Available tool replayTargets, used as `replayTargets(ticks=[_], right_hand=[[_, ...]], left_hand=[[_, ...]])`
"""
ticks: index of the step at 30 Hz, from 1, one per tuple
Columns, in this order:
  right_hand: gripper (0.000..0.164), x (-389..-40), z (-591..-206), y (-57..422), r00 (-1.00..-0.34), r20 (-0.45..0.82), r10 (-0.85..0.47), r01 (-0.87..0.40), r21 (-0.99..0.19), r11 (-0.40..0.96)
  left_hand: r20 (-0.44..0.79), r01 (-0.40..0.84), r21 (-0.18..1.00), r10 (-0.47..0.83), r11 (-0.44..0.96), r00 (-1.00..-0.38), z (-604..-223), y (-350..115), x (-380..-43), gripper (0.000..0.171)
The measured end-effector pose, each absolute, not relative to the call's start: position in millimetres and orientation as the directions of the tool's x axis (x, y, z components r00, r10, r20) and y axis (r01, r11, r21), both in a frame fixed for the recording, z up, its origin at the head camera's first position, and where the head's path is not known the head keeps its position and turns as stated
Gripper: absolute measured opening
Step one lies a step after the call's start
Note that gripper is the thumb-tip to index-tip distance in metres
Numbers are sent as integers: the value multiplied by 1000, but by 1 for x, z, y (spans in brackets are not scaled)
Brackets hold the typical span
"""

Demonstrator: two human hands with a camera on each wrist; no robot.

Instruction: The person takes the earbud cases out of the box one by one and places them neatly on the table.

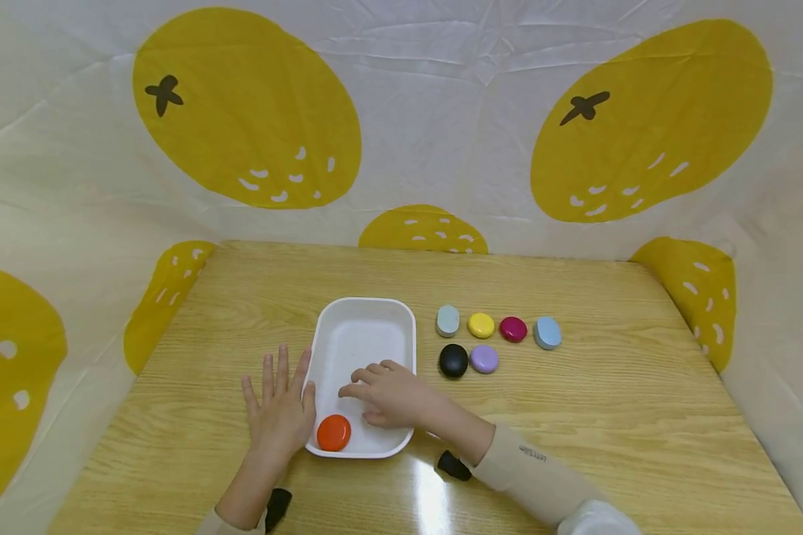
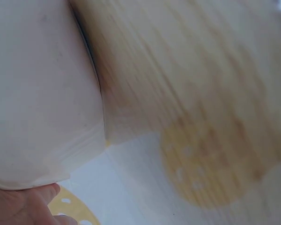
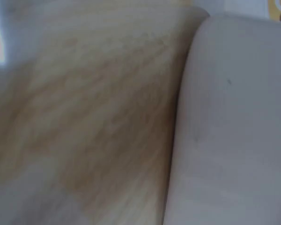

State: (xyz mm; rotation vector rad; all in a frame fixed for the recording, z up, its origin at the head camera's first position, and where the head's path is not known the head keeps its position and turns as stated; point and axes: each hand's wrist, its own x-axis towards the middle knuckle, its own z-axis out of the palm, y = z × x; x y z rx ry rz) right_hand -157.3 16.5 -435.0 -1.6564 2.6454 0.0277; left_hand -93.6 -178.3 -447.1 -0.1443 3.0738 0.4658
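A white rectangular tray (image 1: 368,327) lies on the table, with a glossy orange-red round piece (image 1: 334,432) in its near left corner. My left hand (image 1: 281,420) is at the tray's left side, fingers straight and spread, thumb side against the rim. In the left wrist view, fingers (image 2: 25,206) show at the lower left beside a large pale surface. Over the tray's near right part hovers my right hand (image 1: 391,394), fingers loosely bent and pointing left towards the orange-red piece, with no object visible in them. The right wrist view shows no hand, only blurred wood and a pale surface.
Right of the tray stand a pale green piece (image 1: 447,321), a yellow one (image 1: 481,325), a crimson one (image 1: 513,329) and a light blue one (image 1: 547,333). Nearer are a black piece (image 1: 453,361) and a lilac one (image 1: 485,359). A patterned cloth (image 1: 442,134) rises behind the table.
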Motion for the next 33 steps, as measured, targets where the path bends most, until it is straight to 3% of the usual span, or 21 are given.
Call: replayTargets(ticks=[17, 33], right_hand=[[58, -146, -451, -14, -242, -173, -955, -970, 40, 238], [42, -144, -449, -14, -239, -77, -968, -971, 40, 237]], left_hand=[[-36, -98, 298, -91, 950, -995, -447, -178, -93, 52], [-39, -102, 301, -95, 948, -995, -446, -177, -93, 52]])
